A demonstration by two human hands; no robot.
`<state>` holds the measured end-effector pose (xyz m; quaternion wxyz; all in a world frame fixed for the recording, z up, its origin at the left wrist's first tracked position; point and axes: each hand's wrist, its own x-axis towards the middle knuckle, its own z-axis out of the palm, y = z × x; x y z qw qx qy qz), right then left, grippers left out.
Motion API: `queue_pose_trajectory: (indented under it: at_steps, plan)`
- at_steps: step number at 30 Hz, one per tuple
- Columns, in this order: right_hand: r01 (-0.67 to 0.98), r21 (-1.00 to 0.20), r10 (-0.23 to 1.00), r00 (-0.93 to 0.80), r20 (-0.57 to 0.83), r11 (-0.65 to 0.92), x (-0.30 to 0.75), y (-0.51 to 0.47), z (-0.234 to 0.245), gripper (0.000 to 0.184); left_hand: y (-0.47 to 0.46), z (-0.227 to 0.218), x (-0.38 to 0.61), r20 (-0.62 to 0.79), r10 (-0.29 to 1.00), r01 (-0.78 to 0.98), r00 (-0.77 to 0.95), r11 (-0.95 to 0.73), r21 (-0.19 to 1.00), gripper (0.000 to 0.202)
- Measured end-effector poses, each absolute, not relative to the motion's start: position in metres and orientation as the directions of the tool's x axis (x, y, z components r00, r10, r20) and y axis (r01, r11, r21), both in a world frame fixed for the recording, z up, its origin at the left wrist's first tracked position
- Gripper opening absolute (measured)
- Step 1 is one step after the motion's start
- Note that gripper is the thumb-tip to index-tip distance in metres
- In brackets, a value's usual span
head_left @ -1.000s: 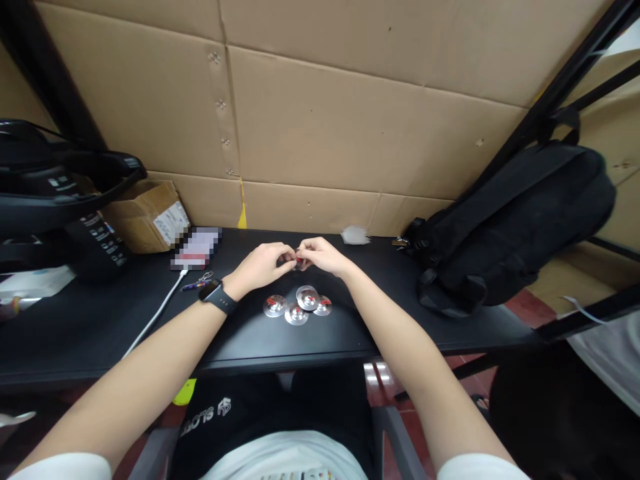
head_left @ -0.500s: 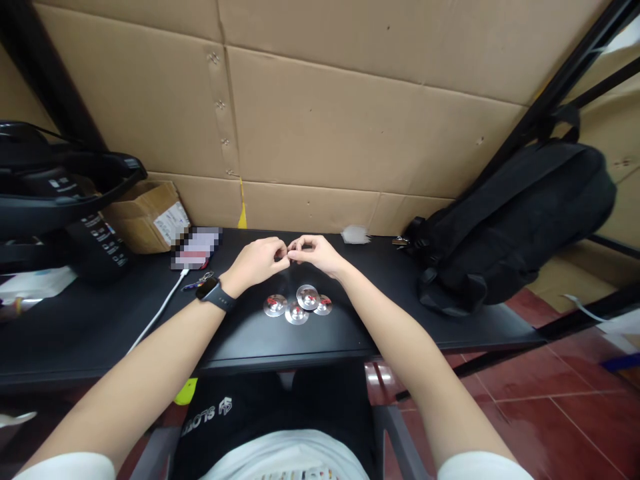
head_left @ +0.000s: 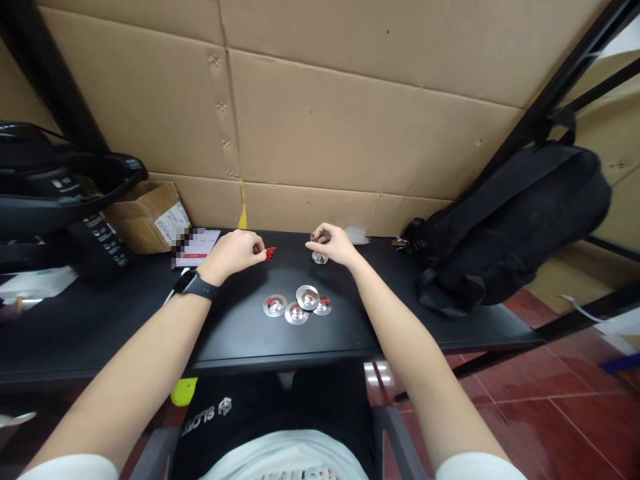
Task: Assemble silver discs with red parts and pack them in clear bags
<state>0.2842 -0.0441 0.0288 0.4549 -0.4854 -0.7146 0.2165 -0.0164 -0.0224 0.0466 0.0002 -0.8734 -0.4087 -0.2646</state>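
My left hand (head_left: 235,252) is closed over a small red piece (head_left: 269,253) that sticks out past its fingertips, low over the black table (head_left: 100,320). My right hand (head_left: 333,244) pinches a small shiny metal disc (head_left: 319,257) just above the table, a little to the right. Between and in front of the hands lie several silver discs with red centres (head_left: 297,305), clustered together. I wear a black watch (head_left: 193,285) on my left wrist.
A black backpack (head_left: 515,220) leans at the right end of the table. A cardboard box (head_left: 147,215), a phone (head_left: 195,247) with a white cable (head_left: 150,320) and black equipment (head_left: 55,193) stand at the left. Cardboard sheets (head_left: 350,120) form the back wall. A white wad (head_left: 356,234) lies behind my right hand.
My hands were joined over one small item; they have drawn apart. The left went left with the red piece, the right went right with the metal disc.
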Motion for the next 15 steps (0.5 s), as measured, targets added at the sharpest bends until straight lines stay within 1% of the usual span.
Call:
queue_pose_trajectory:
  at_steps: [3, 5, 9, 15]
  plan:
    - [0.680, -0.624, 0.903, -0.138, 0.408, 0.385, 0.298, -0.041, 0.026, 0.031, -0.019, 0.048, -0.021, 0.443, 0.735, 0.778, 0.513, -0.616, 0.121, 0.010]
    - [0.733, -0.579, 0.917, -0.159, 0.365, 0.357, 0.302, -0.039, 0.023, 0.028, -0.018, 0.046, -0.021, 0.430, 0.737, 0.795, 0.521, -0.603, 0.070, 0.010]
    - [0.739, -0.583, 0.934, -0.187, 0.305, 0.338, 0.308, -0.037, 0.017, 0.027, -0.018, 0.042, -0.017, 0.409, 0.733, 0.806, 0.543, -0.592, -0.007, 0.013]
    - [0.753, -0.579, 0.948, -0.212, 0.238, 0.314, 0.316, -0.032, 0.012, 0.029, -0.021, 0.044, -0.017, 0.301, 0.801, 0.849, 0.517, -0.526, -0.058, 0.020]
